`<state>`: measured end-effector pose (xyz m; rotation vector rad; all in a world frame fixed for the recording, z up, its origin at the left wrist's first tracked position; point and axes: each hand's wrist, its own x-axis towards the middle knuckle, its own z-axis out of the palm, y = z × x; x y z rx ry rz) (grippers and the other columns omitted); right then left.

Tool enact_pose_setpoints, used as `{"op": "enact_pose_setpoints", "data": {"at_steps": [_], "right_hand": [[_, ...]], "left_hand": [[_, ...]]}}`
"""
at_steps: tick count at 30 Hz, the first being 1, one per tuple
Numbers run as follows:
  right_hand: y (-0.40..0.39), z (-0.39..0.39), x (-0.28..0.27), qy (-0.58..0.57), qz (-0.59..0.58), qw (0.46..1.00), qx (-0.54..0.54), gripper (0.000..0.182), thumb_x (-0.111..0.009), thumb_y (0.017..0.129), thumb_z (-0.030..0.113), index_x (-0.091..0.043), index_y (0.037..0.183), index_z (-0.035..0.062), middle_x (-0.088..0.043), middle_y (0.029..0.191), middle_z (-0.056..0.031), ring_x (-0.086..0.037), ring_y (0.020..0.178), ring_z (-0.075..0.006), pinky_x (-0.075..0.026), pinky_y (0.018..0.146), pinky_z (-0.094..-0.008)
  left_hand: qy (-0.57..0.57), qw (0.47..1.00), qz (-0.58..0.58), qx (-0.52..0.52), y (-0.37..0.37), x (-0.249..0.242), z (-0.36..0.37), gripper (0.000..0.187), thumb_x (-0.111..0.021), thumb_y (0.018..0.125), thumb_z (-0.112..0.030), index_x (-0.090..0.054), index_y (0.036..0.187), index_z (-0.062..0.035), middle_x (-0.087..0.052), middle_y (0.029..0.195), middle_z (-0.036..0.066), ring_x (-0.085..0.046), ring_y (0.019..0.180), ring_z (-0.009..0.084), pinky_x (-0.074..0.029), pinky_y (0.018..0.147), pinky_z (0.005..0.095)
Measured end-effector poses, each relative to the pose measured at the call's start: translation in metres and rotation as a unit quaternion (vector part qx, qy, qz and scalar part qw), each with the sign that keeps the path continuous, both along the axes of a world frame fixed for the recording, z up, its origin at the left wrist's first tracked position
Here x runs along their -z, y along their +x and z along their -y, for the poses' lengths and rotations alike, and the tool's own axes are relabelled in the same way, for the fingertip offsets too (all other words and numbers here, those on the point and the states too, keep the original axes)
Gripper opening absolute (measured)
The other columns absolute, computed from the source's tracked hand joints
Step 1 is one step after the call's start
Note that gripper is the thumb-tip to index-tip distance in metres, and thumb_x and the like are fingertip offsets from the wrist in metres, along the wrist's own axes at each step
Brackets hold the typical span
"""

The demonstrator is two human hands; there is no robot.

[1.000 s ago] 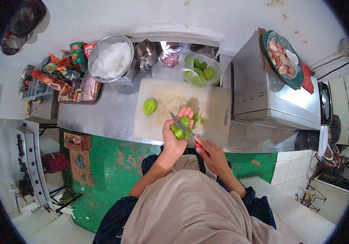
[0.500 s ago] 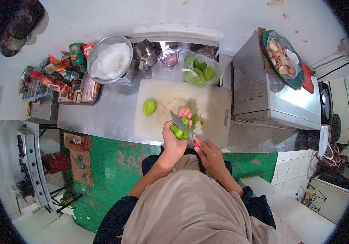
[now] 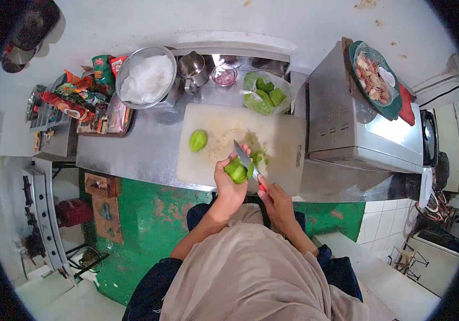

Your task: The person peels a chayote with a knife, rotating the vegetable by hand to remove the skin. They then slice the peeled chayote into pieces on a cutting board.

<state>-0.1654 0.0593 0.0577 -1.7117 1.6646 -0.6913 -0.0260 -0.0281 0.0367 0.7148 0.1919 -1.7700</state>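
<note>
From where I stand, the person's left hand (image 3: 230, 187) is cupped palm up, fingers curled around a green chayote (image 3: 236, 170), holding it over the near part of the white cutting board (image 3: 200, 170). The right hand (image 3: 276, 199) grips a red-handled knife (image 3: 244, 154), its blade angled across the chayote's right side; I can't tell how deep the edge sits. Small green scraps (image 3: 260, 156) lie on the board just beyond, and a whole chayote (image 3: 198, 140) rests over to the left. Behind the board on the steel surface (image 3: 128, 144), a clear plastic bag (image 3: 251, 101) holds more green pieces, near a small glass bowl (image 3: 224, 75).
</note>
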Motion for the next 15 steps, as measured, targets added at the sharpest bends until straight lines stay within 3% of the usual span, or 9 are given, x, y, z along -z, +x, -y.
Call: {"op": "enact_pose_setpoints", "data": {"at_steps": [2,5,8,15], "right_hand": [[-0.003,0.000,-0.001,0.013,0.105,0.994,0.011,0.042,-0.058,0.091,0.018,-0.051,0.132,0.0140,-0.061,0.097,-0.0141,-0.062,0.082,-0.0319,-0.052,0.074,-0.0388],[-0.003,-0.003,-0.006,0.155,0.238,0.957,0.063,0.040,-0.056,0.092,0.018,-0.051,0.132,0.0122,-0.061,0.100,-0.0157,-0.061,0.087,-0.0340,-0.049,0.080,-0.0379],[-0.009,-0.003,-0.010,0.022,0.140,0.990,-0.023,0.040,-0.055,0.093,0.018,-0.050,0.133,0.0133,-0.061,0.100,-0.0165,-0.061,0.090,-0.0346,-0.049,0.081,-0.0394],[-0.010,-0.003,-0.012,0.033,0.027,0.997,-0.064,0.044,-0.054,0.093,0.020,-0.046,0.136,0.0180,-0.058,0.091,-0.0143,-0.060,0.080,-0.0340,-0.051,0.071,-0.0419]], "left_hand": [[0.006,1.000,-0.006,0.001,-0.002,-0.009,0.002,0.049,-0.036,0.087,-0.024,-0.050,0.126,0.0014,-0.055,0.129,0.014,-0.051,0.119,0.0238,-0.039,0.102,0.0355],[0.010,1.000,-0.008,0.009,0.001,-0.013,0.002,0.049,-0.037,0.087,-0.023,-0.050,0.127,0.0005,-0.054,0.130,0.013,-0.051,0.120,0.0234,-0.039,0.102,0.0351],[0.009,1.000,-0.008,0.015,0.003,-0.005,0.003,0.050,-0.037,0.087,-0.024,-0.049,0.129,-0.0009,-0.053,0.133,0.011,-0.049,0.122,0.0221,-0.039,0.102,0.0350],[0.021,0.999,0.016,0.021,0.001,-0.017,0.002,0.050,-0.036,0.088,-0.025,-0.050,0.130,-0.0026,-0.053,0.133,0.010,-0.048,0.123,0.0204,-0.036,0.103,0.0341]]}}
